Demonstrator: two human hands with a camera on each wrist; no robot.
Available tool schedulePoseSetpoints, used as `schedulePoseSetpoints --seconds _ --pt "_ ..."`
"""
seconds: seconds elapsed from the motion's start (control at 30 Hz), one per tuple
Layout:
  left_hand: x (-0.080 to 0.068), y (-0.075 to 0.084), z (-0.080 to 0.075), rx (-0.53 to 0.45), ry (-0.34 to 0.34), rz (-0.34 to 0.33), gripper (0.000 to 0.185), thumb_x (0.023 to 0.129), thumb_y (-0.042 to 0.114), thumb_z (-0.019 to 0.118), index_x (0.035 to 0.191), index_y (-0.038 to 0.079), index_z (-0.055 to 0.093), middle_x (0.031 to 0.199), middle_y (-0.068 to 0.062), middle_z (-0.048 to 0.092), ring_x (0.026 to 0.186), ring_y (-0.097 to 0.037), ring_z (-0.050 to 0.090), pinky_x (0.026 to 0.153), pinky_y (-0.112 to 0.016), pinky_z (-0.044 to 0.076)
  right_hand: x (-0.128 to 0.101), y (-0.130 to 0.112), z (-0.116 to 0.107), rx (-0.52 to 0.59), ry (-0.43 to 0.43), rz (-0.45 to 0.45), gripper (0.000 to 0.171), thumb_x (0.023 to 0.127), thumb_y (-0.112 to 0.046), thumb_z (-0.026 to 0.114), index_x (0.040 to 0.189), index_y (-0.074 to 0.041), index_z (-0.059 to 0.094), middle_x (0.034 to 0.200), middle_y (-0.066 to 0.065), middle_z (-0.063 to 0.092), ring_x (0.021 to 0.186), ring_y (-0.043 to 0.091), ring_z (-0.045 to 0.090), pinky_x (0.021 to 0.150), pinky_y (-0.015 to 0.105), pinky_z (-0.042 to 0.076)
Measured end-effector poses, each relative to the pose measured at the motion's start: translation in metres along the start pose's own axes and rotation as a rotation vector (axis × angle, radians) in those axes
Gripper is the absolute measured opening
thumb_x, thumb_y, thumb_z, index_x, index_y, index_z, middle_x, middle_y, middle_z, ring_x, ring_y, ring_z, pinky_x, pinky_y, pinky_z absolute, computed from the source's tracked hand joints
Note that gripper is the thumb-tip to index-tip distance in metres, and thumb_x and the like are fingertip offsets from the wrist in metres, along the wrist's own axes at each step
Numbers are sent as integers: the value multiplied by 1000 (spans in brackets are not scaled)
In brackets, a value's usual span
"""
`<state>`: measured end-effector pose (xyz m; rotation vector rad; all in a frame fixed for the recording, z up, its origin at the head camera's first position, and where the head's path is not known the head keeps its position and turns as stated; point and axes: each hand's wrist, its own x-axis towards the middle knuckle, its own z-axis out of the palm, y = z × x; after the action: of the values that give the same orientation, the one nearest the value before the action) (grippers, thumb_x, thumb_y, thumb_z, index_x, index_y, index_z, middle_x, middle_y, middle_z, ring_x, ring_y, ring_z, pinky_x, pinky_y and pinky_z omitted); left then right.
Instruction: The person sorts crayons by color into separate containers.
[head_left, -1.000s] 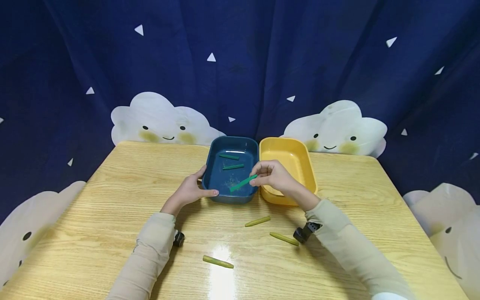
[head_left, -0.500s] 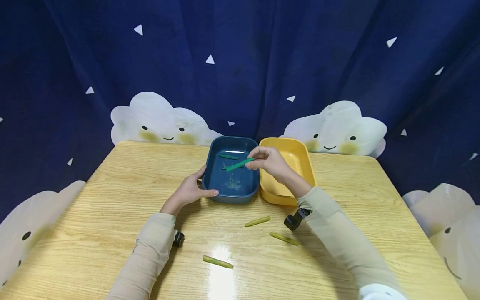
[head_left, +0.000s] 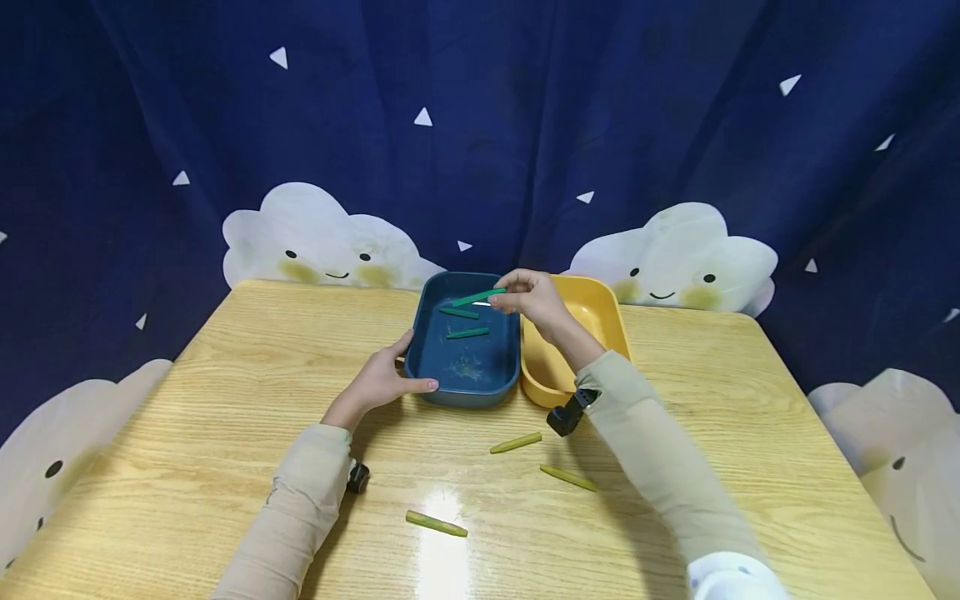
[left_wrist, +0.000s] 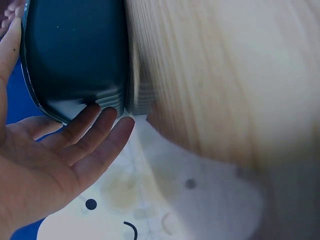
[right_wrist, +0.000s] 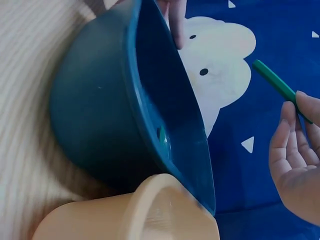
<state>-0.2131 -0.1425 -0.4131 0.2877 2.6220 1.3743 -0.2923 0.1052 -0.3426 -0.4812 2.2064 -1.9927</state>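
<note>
A pale wood-grain table (head_left: pixel 225 400) fills the foreground, with a bright glare of light at 6 o'clock. Behind it hangs a dark blue curtain (head_left: pixel 480 125) scattered with white triangles and printed with smiling white clouds (head_left: pixel 322 242) from 9 to 3 o'clock.

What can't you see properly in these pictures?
- Head view: the yellow tray floor is partly covered by the right hand and its sleeve.
- Head view: the pale smudge in the blue tray is too small to identify.
- Left wrist view: the table is blurred; the blue tray's inside is hidden by its own wall.
- Right wrist view: the green stick is partly hidden behind the fingers.
</note>
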Motion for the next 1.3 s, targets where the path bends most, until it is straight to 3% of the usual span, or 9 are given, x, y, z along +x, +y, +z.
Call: schedulePoseSetpoints --seconds 0.4,0.67,0.97,1.3 --pt "1 -2 -1 33 15 -6 103 71 32 78 146 5 13 131 -21 43 107 -28 51 91 -41 40 27 6 5 55 116 103 13 79 1 68 91 3 62 69 2 63 66 14 62 71 35 51" --pt "1 -2 -2 38 11 -2 105 70 36 78 146 4 13 132 -21 42 109 -28 51 91 -41 41 43 17 8 70 169 177 22 78 0 69 98 7 61 72 3 64 68 15 62 64 26 51" --pt "0 1 -1 26 7 -7 105 70 36 78 146 4 14 136 -22 38 114 -29 48 95 -43 38 57 30 14 100 243 245 23 79 0 68 101 6 62 74 3 64 67 12 62 84 42 47" --pt "0 1 0 25 15 -6 103 70 34 78 146 4 14 139 -22 36 122 -30 40 100 -44 32 70 44 29 122 335 384 24 78 0 69 102 3 63 76 5 64 61 10 60 81 35 49"
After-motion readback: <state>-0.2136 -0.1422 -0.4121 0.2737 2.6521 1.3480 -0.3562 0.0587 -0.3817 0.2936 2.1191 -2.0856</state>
